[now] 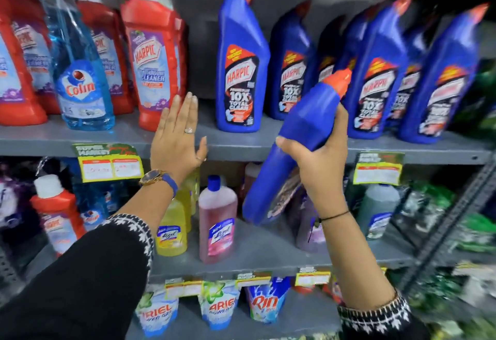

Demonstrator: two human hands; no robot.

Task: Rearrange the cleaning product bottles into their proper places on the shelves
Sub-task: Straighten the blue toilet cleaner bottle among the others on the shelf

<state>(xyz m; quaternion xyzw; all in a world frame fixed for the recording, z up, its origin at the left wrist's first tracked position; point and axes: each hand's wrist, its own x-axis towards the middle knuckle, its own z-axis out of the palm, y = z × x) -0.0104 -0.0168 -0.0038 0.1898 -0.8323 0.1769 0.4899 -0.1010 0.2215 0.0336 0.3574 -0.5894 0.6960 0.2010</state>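
My right hand [319,157] grips a blue Harpic bottle [298,135] with a red cap, tilted in front of the upper shelf [241,149], cap pointing up and right. My left hand [178,138] is flat and open with fingers together, hovering at the shelf edge beside a red Harpic bathroom cleaner [153,55]. Several blue Harpic bottles [241,63] stand on the upper shelf's right half. More red Harpic bottles [21,57] and a light blue Colin bottle [80,76] stand on its left half.
On the middle shelf [263,248] stand a red Harpic bottle [57,213], yellow [171,229] and pink Lizol bottles [217,221], a purple bottle and a grey-green bottle [377,210]. Ariel and Rin pouches [220,307] fill the lowest shelf. Green packs [472,229] sit at right.
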